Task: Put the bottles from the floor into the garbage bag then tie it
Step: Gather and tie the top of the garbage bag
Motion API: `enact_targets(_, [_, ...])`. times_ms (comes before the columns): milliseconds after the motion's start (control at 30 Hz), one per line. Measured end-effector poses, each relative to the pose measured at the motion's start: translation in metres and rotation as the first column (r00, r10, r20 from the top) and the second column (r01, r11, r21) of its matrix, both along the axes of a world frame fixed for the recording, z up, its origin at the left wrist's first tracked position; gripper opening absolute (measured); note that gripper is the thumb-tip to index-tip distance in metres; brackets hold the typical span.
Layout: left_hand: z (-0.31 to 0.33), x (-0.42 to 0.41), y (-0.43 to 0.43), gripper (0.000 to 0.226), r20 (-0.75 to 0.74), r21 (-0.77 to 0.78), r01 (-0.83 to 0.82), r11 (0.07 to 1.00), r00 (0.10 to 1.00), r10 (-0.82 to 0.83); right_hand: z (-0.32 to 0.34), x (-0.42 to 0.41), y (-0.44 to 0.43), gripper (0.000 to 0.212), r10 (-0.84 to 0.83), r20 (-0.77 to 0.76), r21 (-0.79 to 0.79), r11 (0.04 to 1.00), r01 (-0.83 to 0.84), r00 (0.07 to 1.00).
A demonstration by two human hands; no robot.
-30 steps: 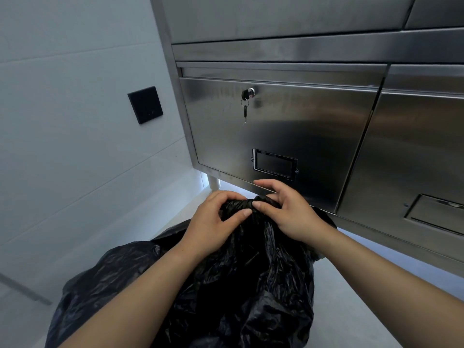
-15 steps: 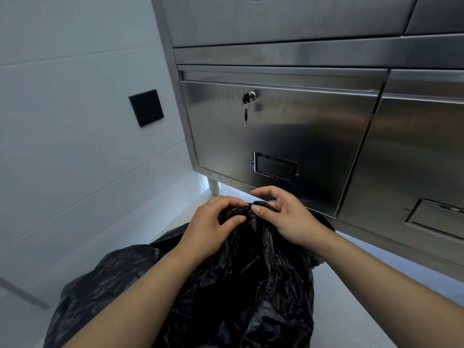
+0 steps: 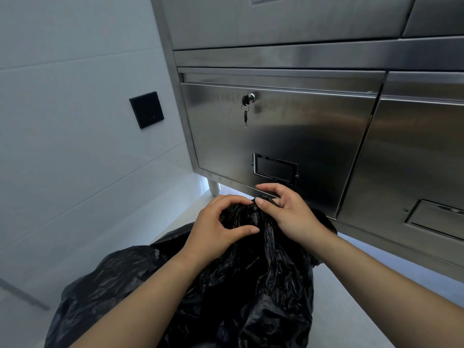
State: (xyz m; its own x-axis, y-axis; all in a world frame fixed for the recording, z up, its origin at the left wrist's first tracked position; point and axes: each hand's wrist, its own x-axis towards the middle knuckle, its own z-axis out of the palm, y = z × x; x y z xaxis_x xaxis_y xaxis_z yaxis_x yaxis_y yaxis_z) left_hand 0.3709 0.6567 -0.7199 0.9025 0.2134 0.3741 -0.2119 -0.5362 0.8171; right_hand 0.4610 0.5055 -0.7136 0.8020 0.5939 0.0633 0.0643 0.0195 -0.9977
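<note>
A crinkled black garbage bag (image 3: 251,285) stands on the floor in front of me, its top gathered into a bunch (image 3: 247,212). My left hand (image 3: 216,229) curls around the left side of the bunch, fingers over the top and thumb below. My right hand (image 3: 288,212) pinches the gathered plastic from the right with its thumb and fingers; the index finger is lifted. No bottles are visible; the bag's contents are hidden.
A stainless steel cabinet (image 3: 301,126) rises right behind the bag, with a key (image 3: 246,114) hanging in its lock and a label holder (image 3: 275,168). A cabinet leg (image 3: 214,188) stands behind the bag. White tiled wall with a black plate (image 3: 147,109) is left. Pale floor (image 3: 351,310) lies right.
The view tilted down slightly. My left thumb has dropped lower, opening a loop around the gathered bag top, and my right index finger has lifted off the plastic.
</note>
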Motion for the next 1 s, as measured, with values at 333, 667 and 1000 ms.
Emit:
enact_targets(333, [-0.001,0.002,-0.005,0.019,0.072,-0.006,-0.072,0.997,0.995,0.072,0.001,0.001,-0.002,0.027,0.031,0.067,0.014,0.999,-0.032,0.997])
enact_targets(667, [0.010,0.003,-0.003,0.010,-0.008,-0.307,-0.087,0.948,0.996,0.088,-0.006,-0.002,-0.005,0.024,0.038,0.211,-0.013,0.999,-0.036,0.977])
enact_targets(1000, [0.011,0.004,-0.005,0.004,-0.041,-0.393,-0.059,0.918,0.998,0.046,0.000,-0.010,0.003,0.021,-0.114,0.476,0.048,0.993,0.104,0.872])
